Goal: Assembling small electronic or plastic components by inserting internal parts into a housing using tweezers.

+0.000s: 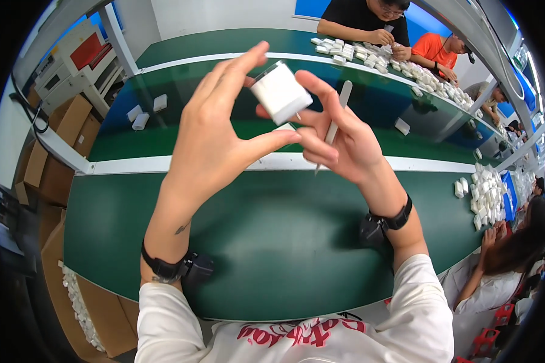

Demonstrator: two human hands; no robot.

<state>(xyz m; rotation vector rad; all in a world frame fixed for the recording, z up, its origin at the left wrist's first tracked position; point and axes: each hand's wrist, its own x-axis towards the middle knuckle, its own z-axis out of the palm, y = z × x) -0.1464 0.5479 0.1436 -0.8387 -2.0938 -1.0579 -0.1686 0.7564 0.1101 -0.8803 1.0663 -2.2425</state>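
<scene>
In front of me, above the green bench, my right hand point(342, 136) grips a small white block-shaped plastic piece point(280, 94) with a dark edge on one side. The same hand also holds a slim metal tool point(339, 112) between its fingers; one end is flat and rounded, the other thin. My left hand point(215, 124) is raised at the left of the white piece, its fingers stretched and apart. One of its fingertips meets the dark edge, though contact is hard to judge. Its thumb reaches below the piece toward my right fingers.
Loose white pieces point(140, 120) lie behind the white rail point(133, 165). A pile of white pieces point(487, 193) and a blue tray point(510, 196) stand at the right, near a seated person. Co-workers handle more pieces point(369, 54) across the bench. Cardboard boxes point(57, 142) line the left.
</scene>
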